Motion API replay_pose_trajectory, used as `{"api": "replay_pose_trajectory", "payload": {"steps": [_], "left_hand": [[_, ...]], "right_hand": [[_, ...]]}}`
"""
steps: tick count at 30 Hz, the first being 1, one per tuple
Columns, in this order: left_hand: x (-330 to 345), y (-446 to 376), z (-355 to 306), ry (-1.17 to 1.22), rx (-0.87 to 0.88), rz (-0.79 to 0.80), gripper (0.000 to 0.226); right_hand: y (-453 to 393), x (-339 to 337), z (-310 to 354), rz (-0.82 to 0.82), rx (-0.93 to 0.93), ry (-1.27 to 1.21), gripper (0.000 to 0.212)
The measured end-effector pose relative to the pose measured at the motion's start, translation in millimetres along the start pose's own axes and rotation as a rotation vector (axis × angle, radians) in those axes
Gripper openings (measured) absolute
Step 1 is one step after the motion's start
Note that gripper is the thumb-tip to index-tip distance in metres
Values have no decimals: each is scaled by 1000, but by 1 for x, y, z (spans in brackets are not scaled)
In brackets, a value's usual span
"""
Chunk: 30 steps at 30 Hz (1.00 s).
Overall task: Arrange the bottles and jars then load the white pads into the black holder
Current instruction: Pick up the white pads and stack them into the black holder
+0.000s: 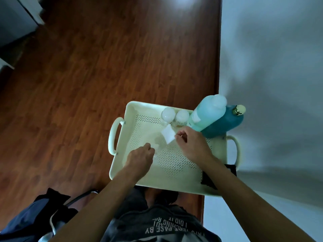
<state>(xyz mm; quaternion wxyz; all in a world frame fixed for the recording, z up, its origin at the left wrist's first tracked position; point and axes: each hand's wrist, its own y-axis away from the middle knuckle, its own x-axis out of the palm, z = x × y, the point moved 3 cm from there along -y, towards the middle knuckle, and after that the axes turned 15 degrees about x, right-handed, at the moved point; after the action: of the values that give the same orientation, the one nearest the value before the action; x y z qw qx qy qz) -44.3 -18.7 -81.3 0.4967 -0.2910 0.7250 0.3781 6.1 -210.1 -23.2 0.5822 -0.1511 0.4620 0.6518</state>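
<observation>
A cream perforated tray [132,107] with two handles rests on a surface in front of me. At its far right stand a pale turquoise bottle [208,113] and a dark teal pump bottle [225,124]. Two small white-lidded jars [168,114] [182,116] stand beside them. My right hand [191,142] pinches the edge of a white pad [167,135] over the tray's middle. My left hand [139,157] is curled over the tray floor and seems to grip something clear. The black holder [231,169] lies at the tray's near right corner, mostly hidden by my right forearm.
A brown wooden floor [87,75] lies to the left and beyond the tray. A pale wall or surface [271,67] runs along the right. A dark blue bag [35,215] sits near my left side. A grey cabinet [15,18] stands at the far left.
</observation>
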Motion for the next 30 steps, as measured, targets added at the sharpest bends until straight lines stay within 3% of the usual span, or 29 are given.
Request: {"api": "replay_pose_trajectory", "payload": {"steps": [10,14,25,30], "left_hand": [[-37,-26,-65,-40,153,-139,18],[-46,-34,-90,-37,254,-185,13],[-65,-50,-133,16,516,-328,8],[-64,-53,-141,31,563,-338,4]], "right_hand": [[57,-73,-80,-113,110,-93,12],[86,-88,-113,-177,180,-190,11],[133,-79,-171,-154,299,-437,9],[135,-70,-176,-148,351,-426,11]]}}
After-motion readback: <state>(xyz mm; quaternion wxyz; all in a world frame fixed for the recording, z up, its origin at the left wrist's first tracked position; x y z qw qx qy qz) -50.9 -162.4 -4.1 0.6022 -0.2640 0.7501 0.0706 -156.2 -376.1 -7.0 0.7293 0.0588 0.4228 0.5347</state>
